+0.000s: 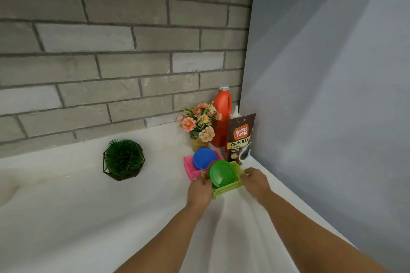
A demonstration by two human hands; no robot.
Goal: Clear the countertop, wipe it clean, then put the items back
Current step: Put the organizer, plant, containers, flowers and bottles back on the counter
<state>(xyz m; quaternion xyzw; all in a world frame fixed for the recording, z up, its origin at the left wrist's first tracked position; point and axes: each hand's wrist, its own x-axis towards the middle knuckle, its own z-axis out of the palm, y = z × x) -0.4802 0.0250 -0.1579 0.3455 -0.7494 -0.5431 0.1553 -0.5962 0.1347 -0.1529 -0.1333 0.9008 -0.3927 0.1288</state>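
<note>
The lime-green basket (228,186) sits between the two hands, with a round green lidded tub (222,174) standing on edge inside it. The left hand (199,190) is at the basket's left end and the right hand (256,180) at its right end. Each hand has its fingers curled over the rim, gripping it. Whether the basket rests on the white countertop (88,217) or is just lifted off it cannot be told.

Touching the basket's far-left corner is a pink basket (189,168) carrying a blue lid (204,158). Just behind the green basket stands a brown coffee pouch (240,139), with an orange bottle (223,117) and a small pot of peach flowers (199,121) beyond it, by the brick wall (111,40). A grassy plant (123,159) in a wire frame stands well apart to the basket's left.

To the basket's right the counter edge runs close by (a grey backdrop (332,73) hangs along it). Open white surface lies to the left of the basket and in front of it.
</note>
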